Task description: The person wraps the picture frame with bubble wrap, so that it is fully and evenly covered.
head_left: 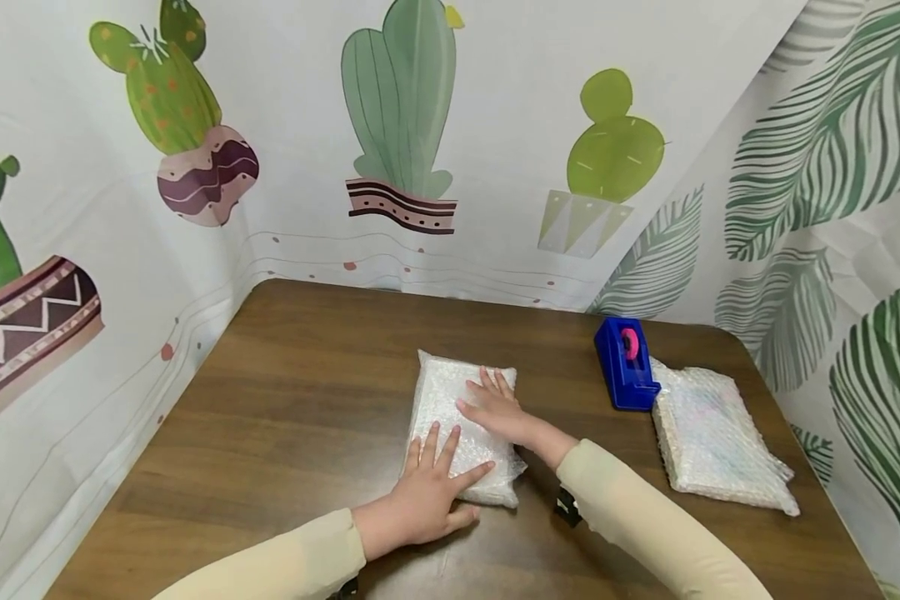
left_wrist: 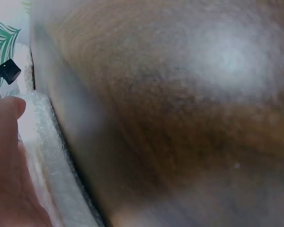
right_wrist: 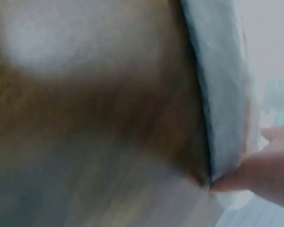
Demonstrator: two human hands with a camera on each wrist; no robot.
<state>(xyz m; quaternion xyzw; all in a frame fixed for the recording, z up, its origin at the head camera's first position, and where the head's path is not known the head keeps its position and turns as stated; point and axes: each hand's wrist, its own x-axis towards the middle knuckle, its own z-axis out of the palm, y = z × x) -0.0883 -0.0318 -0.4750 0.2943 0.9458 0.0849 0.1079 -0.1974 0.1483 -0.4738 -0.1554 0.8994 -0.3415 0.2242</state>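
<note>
A flat package in bubble wrap (head_left: 450,396) lies on the brown table in front of me. My left hand (head_left: 427,496) rests on its near-left part, fingers straight and spread. Across its far-right part lies my right hand (head_left: 495,408), fingers also extended over the wrap. In the left wrist view the bubble-wrapped edge (left_wrist: 61,175) runs beside the left hand (left_wrist: 9,165). The right wrist view shows the package's side (right_wrist: 222,94) with the right hand (right_wrist: 260,175) at its corner.
A blue tape dispenser (head_left: 624,367) with a pink core stands to the right on the wooden table (head_left: 285,400). Beside it lies a second bubble-wrapped package (head_left: 720,437), near the table's right edge. A cactus-print cloth (head_left: 495,125) hangs behind the table.
</note>
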